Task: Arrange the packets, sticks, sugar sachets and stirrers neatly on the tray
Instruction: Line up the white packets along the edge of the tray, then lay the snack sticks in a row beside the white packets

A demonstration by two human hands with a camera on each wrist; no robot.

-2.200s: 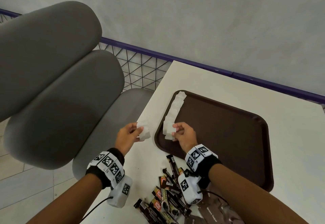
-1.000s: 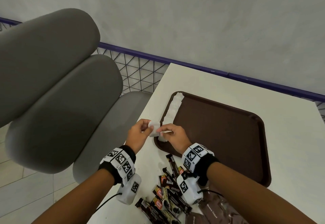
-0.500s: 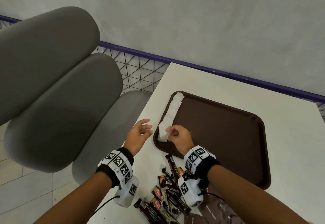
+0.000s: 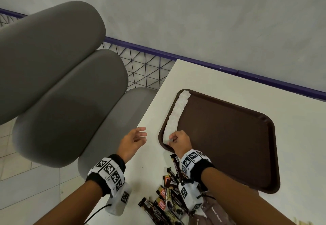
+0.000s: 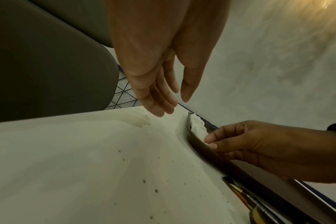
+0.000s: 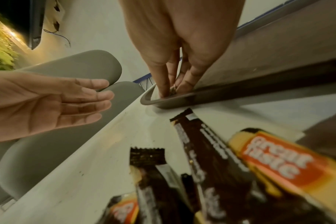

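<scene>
Lower centre of the head view, the right hand (image 4: 180, 141) pinches the nearest white sugar sachet (image 4: 166, 139) on the brown tray (image 4: 247, 154); the left hand (image 4: 132, 141) hovers spread, empty.

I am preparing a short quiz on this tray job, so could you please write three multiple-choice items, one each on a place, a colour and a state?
1. The white sachets lie:
A. along the tray's left edge
B. at the tray's centre
C. on the chair

2. The tray is:
A. white
B. brown
C. purple

3. The left hand is:
A. holding a sachet
B. open and empty
C. flat on the tray

Answers: A, the row follows the left rim; B, its surface is dark brown; B, the fingers are spread with nothing in them.
</scene>
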